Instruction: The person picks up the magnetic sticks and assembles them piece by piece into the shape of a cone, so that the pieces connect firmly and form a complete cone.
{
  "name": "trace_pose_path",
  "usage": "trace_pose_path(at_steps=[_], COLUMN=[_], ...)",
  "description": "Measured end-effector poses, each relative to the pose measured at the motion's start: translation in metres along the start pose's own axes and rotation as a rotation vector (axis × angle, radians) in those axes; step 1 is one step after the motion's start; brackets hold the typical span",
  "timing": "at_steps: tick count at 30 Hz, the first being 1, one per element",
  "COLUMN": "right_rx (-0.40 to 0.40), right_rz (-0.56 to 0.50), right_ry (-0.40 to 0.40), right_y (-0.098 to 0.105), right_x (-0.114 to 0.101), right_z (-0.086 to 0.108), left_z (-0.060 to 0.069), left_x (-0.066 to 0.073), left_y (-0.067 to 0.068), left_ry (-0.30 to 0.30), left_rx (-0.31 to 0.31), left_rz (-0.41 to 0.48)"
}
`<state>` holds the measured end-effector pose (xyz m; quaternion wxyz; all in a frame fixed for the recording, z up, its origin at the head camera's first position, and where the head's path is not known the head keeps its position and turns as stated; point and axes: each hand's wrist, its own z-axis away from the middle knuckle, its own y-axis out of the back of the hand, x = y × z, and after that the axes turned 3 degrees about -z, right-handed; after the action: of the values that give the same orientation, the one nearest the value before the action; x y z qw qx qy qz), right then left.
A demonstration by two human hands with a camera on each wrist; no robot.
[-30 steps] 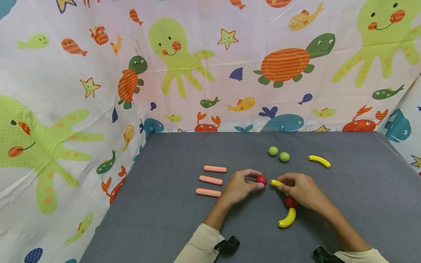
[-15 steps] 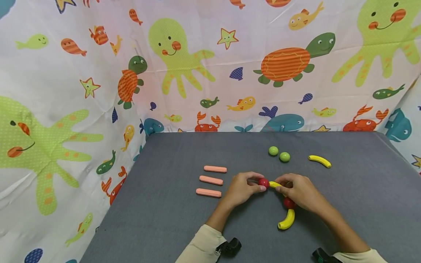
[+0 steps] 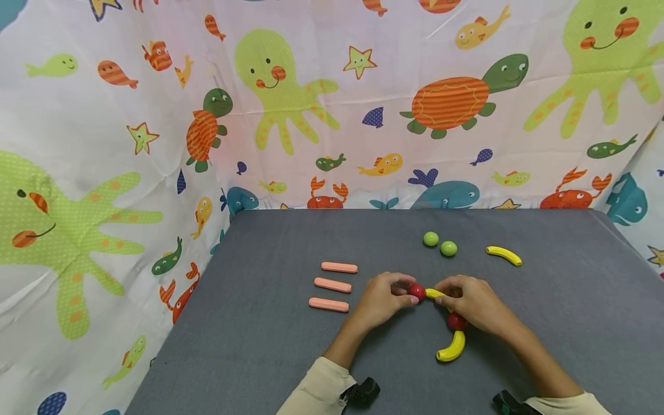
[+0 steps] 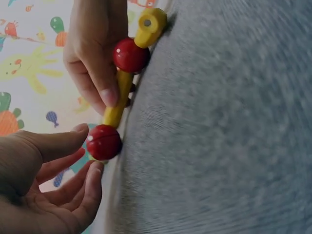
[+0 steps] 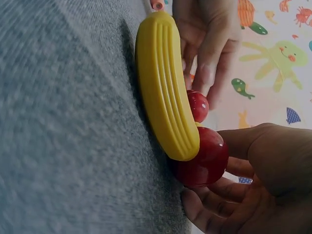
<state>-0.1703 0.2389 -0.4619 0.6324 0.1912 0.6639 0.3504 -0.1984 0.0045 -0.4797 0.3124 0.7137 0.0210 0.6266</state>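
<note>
Red and glossy, a smooth ball (image 3: 417,291) with a thin dark seam meets the end of a slim yellow piece (image 3: 433,293); these 2 belong to a bent row in front of the person, between the left hand (image 3: 381,300) and the right hand (image 3: 477,301). The left hand pinches the ball between thumb and fingertips, while the right hand grips the yellow piece. From there the row runs on towards the person with a 2nd red ball (image 3: 457,321), close beside the right hand, then a banana-shaped piece (image 3: 451,347) with lengthwise grooves and a small grey dot at its outer end.

3 straight, pale pink sticks (image 3: 332,285) lie side by side left of the left hand. Farther back rest 2 small green balls (image 3: 448,248) and, to their right, 1 loose yellow curve (image 3: 504,255). Dark grey woven fabric (image 3: 259,323) lies beneath them all. Cream sleeves (image 3: 316,386) cover the forearms, and behind hangs a white sheet (image 3: 311,34) printed with octopuses, turtles, crabs and fish.
</note>
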Motion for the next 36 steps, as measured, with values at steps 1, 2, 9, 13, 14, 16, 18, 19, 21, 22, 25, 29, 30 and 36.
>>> trace_pose_path(at_steps=[1,2,9,13,14,16,18,19,21,22,25,29,30,36], right_rx=[-0.001,-0.002,0.015,0.005,-0.008,-0.046,-0.091,-0.113,-0.149,-0.163,-0.181,-0.181,-0.176,-0.124], right_rz=[0.0,-0.001,-0.005,0.011,0.014,0.014,0.018,0.02,0.034,0.041,0.055,0.058,0.06,0.068], right_ry=[-0.001,0.0,0.105,0.216,0.237,0.274,0.302,0.311,0.333,0.343,0.354,0.35,0.349,0.309], right_y=[0.0,-0.001,-0.002,-0.002,-0.003,-0.003,-0.002,-0.002,-0.001,-0.001,0.0,0.001,0.001,0.002], right_x=[0.0,0.001,0.002,-0.002,-0.003,-0.007,-0.01,-0.012,-0.014,-0.014,-0.015,-0.016,-0.016,-0.013], right_z=[0.0,-0.001,-0.004,-0.009,-0.012,-0.016,-0.021,-0.023,-0.027,-0.028,-0.031,-0.033,-0.033,-0.033], left_z=[0.001,0.003,0.018,0.025,0.027,0.029,0.032,0.033,0.034,0.035,0.036,0.036,0.036,0.035], left_x=[0.001,0.003,0.022,0.031,0.033,0.035,0.037,0.037,0.037,0.037,0.035,0.032,0.032,0.024], left_y=[0.0,0.001,0.005,0.003,0.002,-0.003,-0.008,-0.011,-0.016,-0.018,-0.022,-0.022,-0.022,-0.015], left_ry=[-0.009,-0.022,-0.139,-0.145,-0.143,-0.145,-0.15,-0.156,-0.161,-0.162,-0.172,-0.189,-0.189,-0.184], left_rx=[0.006,0.008,-0.131,-0.271,-0.303,-0.362,-0.405,-0.419,-0.435,-0.439,-0.445,-0.45,-0.452,-0.464], left_rz=[-0.007,-0.015,0.001,-0.006,-0.024,-0.074,-0.148,-0.189,-0.248,-0.271,-0.315,-0.35,-0.358,-0.324])
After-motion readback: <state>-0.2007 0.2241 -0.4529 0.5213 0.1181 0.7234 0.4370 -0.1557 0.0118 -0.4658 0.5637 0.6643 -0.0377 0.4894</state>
